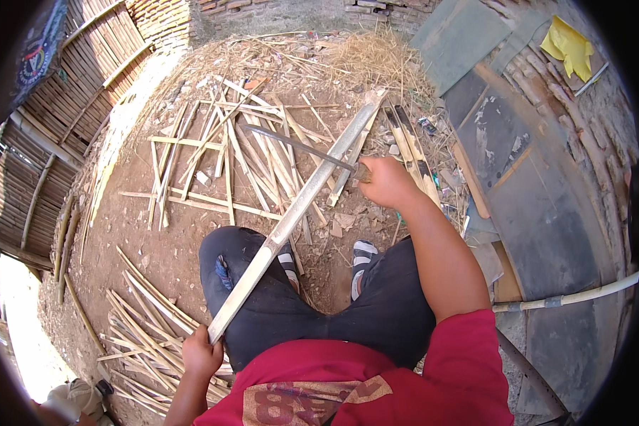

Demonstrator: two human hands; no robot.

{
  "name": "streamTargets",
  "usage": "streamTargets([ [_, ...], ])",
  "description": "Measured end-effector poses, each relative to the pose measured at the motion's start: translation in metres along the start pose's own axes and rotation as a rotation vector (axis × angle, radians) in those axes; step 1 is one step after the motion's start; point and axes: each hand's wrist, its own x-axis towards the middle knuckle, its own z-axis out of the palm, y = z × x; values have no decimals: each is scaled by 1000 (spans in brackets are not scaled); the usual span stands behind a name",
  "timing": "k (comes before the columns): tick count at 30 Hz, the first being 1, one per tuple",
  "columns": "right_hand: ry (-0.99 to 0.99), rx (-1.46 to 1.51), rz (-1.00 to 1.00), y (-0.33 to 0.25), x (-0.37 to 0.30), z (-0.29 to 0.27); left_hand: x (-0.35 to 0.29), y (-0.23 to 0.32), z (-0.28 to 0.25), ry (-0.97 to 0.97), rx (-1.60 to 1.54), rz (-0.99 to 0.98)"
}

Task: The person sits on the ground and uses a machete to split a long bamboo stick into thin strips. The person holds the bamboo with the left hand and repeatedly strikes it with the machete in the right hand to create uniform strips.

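Observation:
A long split bamboo strip slants across my right thigh, from low on the left up to the far side. Its near end is in my left hand, fingers closed around it. My right hand grips the short handle of a long-bladed knife. The slim, slightly curved blade points left and crosses the strip near its upper part. From this angle I cannot tell whether the edge is cutting into it.
Ahead on the dirt lies a loose, crisscrossed heap of bamboo strips. More strips are piled at the lower left. Dark boards lean along the right side. Dry straw lies at the back; a woven bamboo wall stands left.

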Motion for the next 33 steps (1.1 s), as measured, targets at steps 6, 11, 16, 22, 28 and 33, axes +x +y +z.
streamTargets([
  [6,-196,-47,110,5,0,-18,6,-6,11,60,1,52],
  [11,-14,-128,-21,10,-1,-7,2,-7,5,22,6,44],
  [16,-49,56,123,40,6,-21,1,-33,27,44,-99,15],
  [22,92,-2,-19,2,-5,-27,-4,-16,20,64,-90,15],
  [28,100,143,227,63,12,-13,-1,-40,32,118,-23,70],
  [33,166,-10,160,40,12,-21,-8,-37,20,110,8,56],
])
